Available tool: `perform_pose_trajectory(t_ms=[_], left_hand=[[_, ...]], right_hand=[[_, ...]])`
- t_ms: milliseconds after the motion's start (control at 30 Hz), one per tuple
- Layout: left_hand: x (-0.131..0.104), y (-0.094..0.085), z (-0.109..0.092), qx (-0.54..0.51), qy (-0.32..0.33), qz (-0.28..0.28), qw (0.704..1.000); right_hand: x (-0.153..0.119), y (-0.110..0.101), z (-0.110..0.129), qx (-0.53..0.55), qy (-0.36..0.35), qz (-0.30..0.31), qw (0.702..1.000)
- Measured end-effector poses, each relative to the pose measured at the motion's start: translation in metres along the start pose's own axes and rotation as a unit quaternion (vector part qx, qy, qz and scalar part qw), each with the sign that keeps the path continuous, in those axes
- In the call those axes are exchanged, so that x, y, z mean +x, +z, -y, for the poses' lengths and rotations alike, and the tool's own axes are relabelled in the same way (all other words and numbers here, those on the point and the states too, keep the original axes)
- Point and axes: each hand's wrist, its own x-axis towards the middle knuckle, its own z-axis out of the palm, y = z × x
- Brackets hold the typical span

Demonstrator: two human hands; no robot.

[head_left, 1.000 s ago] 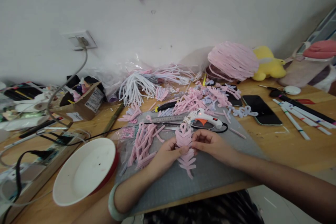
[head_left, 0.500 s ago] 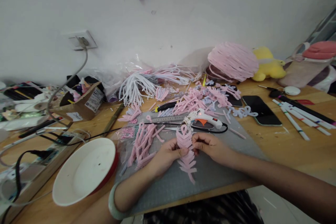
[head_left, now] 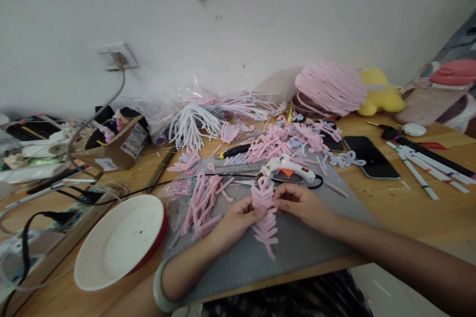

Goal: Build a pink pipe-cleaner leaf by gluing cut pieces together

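A pink feather-shaped piece of fuzzy stems (head_left: 265,230) hangs over the front of the grey mat (head_left: 316,237), a loop at its top. My left hand (head_left: 241,218) grips its left side at mid-height, thumb across the front. On its right edge, the fingertips of my right hand (head_left: 297,203) are pinched together at a side strand. Just behind the piece lies a white glue gun (head_left: 303,172) with an orange trigger. Pink stem pieces (head_left: 204,203) lie left of my hands, and a pile of pink pieces (head_left: 266,143) is farther back.
A white bowl (head_left: 119,242) sits at the left beside a power strip (head_left: 67,228). Behind are a cardboard box (head_left: 126,146) and white stems (head_left: 193,121). To the right lie a phone (head_left: 370,156) and several white pens (head_left: 416,173). A black cable crosses the mat.
The top loop of the pink piece has tipped and looks lower and wider. My right hand has shifted very slightly upward; my left hand is nearly where it was.
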Motion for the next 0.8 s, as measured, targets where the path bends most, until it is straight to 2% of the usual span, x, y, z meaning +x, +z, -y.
perform_pose_trajectory(t_ms=[333,533,800], left_hand=[[-0.0033,0.0034,-0.0038,0.002,-0.014,0.006,1.000],[-0.0037,0.0055,-0.0039,-0.028,-0.015,-0.015,0.999],[-0.0041,0.0063,-0.0033,-0.044,-0.008,-0.015,0.999]], right_hand=[[-0.0044,0.0009,-0.0045,-0.088,-0.094,-0.003,0.992],[-0.0033,0.0022,-0.0081,-0.041,-0.044,-0.023,0.998],[-0.0028,0.0028,-0.0065,-0.035,-0.035,-0.003,0.999]])
